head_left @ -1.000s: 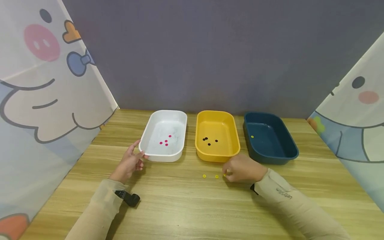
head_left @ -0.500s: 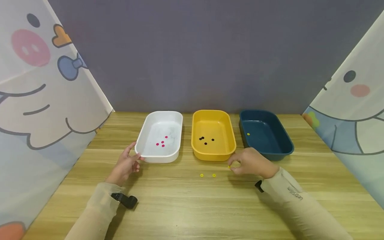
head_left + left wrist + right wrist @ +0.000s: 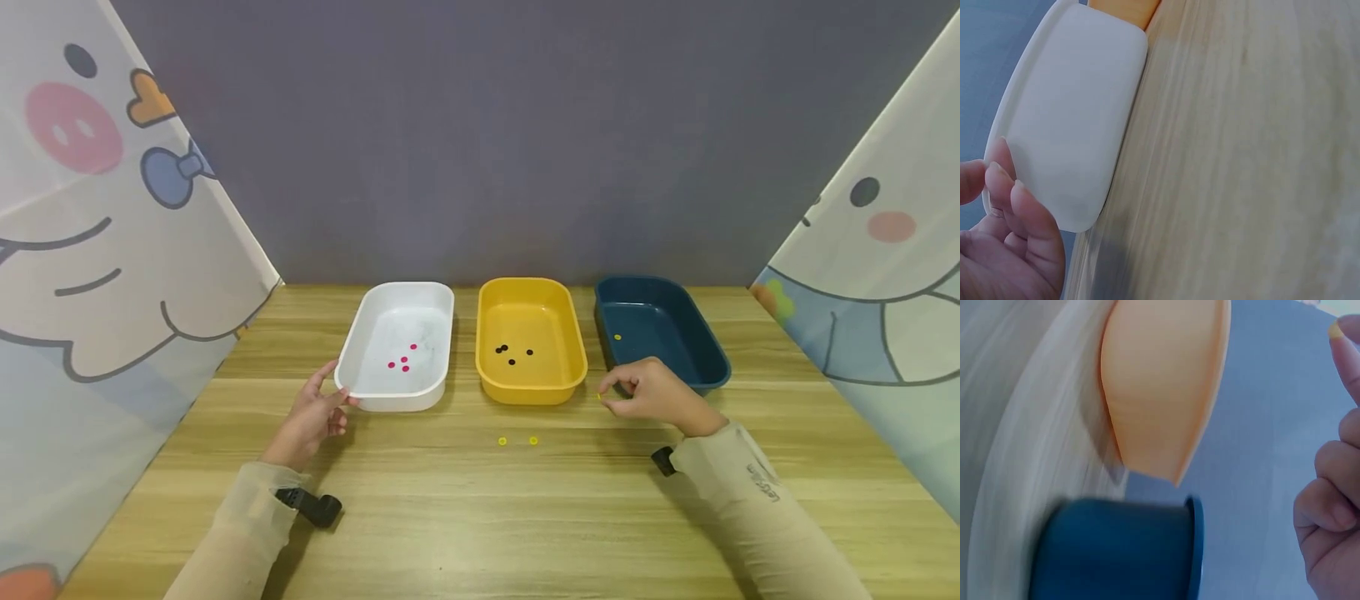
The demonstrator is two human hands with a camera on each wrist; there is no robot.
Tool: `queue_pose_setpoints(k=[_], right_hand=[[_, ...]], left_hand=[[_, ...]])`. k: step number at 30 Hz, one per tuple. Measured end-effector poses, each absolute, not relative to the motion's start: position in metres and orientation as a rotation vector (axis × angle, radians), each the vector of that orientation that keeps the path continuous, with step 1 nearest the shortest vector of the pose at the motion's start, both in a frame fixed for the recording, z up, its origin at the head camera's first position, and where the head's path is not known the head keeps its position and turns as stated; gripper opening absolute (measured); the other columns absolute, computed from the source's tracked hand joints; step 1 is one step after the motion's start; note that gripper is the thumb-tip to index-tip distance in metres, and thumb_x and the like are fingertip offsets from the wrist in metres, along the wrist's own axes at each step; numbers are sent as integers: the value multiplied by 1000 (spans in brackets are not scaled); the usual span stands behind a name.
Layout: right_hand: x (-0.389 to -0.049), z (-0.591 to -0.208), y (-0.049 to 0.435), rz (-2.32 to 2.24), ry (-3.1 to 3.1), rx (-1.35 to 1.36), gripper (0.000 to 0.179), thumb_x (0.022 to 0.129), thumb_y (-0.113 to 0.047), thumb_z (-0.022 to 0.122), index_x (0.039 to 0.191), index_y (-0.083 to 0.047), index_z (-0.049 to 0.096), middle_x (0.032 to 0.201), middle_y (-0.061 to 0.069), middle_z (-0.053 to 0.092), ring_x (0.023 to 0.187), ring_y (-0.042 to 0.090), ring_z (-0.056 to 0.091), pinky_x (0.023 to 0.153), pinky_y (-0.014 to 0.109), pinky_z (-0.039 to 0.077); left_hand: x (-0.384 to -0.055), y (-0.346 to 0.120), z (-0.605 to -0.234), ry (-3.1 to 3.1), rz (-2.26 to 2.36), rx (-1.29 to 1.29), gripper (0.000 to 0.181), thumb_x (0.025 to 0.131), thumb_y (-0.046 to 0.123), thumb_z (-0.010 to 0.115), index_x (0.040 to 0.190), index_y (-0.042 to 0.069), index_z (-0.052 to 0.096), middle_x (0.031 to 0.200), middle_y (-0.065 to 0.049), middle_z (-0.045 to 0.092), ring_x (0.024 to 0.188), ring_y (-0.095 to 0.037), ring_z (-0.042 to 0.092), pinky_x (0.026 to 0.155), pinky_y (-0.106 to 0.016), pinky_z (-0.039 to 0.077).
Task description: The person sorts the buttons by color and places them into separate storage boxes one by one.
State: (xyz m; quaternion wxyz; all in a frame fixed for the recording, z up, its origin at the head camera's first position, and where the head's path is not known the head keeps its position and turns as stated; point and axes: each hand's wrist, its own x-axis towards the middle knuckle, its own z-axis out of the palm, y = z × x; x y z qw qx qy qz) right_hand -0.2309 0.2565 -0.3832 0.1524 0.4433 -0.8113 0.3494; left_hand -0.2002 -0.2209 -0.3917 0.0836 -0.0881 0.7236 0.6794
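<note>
My right hand (image 3: 660, 395) pinches a small yellow button (image 3: 1335, 330) between thumb and forefinger. It is raised at the near left side of the dark blue tray (image 3: 720, 382), where another yellow button (image 3: 617, 337) lies. Two more yellow buttons, a left one (image 3: 502, 441) and a right one (image 3: 533, 440), lie on the table before the yellow tray (image 3: 532, 395). My left hand (image 3: 309, 419) holds the near left corner of the white tray (image 3: 401, 402), thumb at the rim. Several pink buttons (image 3: 405, 368) lie in the white tray, several black buttons (image 3: 512, 362) in the yellow one.
The three trays stand in a row on a wooden table (image 3: 450, 517), with gaps between them. Behind them rises a grey partition (image 3: 510, 150). Cartoon-printed panels flank the table, one left (image 3: 127, 250) and one right (image 3: 900, 275).
My right hand has lifted the yellow button off the table and carried it right, up to the dark blue tray. My left hand stays at the white tray. The head view has shifted slightly.
</note>
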Motion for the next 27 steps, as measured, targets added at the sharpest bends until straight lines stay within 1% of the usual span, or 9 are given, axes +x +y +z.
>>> queue_pose_setpoints(k=[4, 7, 12, 14, 17, 19, 22, 25, 27], right_hand=[[-227, -381, 271, 1023, -2392, 1181, 20, 65, 9, 74, 78, -6, 70, 48, -9, 31, 42, -3, 18, 40, 17, 27], [-224, -379, 284, 1049, -2446, 1082, 19, 68, 9, 74, 78, -6, 70, 48, -8, 30, 41, -1, 18, 43, 19, 30], [-224, -380, 303, 1064, -2391, 998, 20, 65, 16, 73, 76, 0, 67, 48, -4, 29, 46, -8, 21, 46, 18, 31], [-227, -381, 310, 1103, -2374, 958, 21, 65, 19, 72, 76, 2, 66, 48, -2, 29, 47, -10, 22, 44, 19, 30], [-230, -379, 318, 1259, -2399, 848, 25, 69, 19, 69, 78, -5, 68, 48, -1, 28, 43, -1, 22, 41, 25, 28], [-233, -376, 323, 1386, -2424, 769, 31, 75, 17, 67, 81, -13, 70, 49, -2, 28, 41, 7, 22, 39, 29, 27], [-237, -372, 328, 1569, -2420, 707, 37, 82, 14, 62, 86, -22, 71, 49, -2, 30, 41, 17, 23, 41, 32, 27], [-245, -370, 331, 1736, -2344, 747, 43, 85, 16, 56, 87, -24, 71, 50, -5, 37, 43, 13, 30, 45, 26, 34], [-251, -369, 333, 1864, -2267, 798, 46, 86, 18, 52, 88, -23, 72, 56, -8, 49, 50, 8, 40, 52, 19, 40]], left_hand=[[-199, -221, -393, 2153, 2029, -274, 66, 103, 6, 39, 155, 15, -1, 72, 7, 61, 50, -4, 47, 49, -19, 44], [-199, -221, -393, 2148, 2033, -269, 65, 103, 6, 38, 154, 15, -1, 72, 7, 60, 50, -4, 47, 49, -19, 44], [-198, -220, -392, 2140, 2043, -264, 65, 103, 7, 38, 155, 16, -1, 72, 7, 60, 50, -4, 47, 49, -19, 44], [-198, -221, -392, 2139, 2046, -266, 65, 103, 7, 38, 155, 16, -1, 71, 7, 60, 50, -4, 47, 49, -19, 44], [-198, -222, -391, 2140, 2051, -256, 65, 103, 7, 38, 154, 15, -1, 71, 8, 60, 49, -4, 47, 48, -19, 44], [-199, -221, -390, 2140, 2057, -256, 66, 103, 6, 39, 154, 14, -1, 71, 7, 61, 49, -4, 47, 48, -19, 44], [-198, -221, -390, 2147, 2046, -274, 66, 102, 6, 39, 154, 15, 0, 72, 7, 60, 50, -4, 47, 49, -19, 44], [-198, -221, -391, 2154, 2027, -298, 65, 102, 6, 38, 155, 16, 0, 73, 7, 59, 51, -5, 47, 51, -19, 44], [-198, -220, -391, 2164, 2013, -295, 66, 102, 6, 38, 155, 15, 0, 74, 7, 59, 53, -5, 47, 52, -20, 44]])
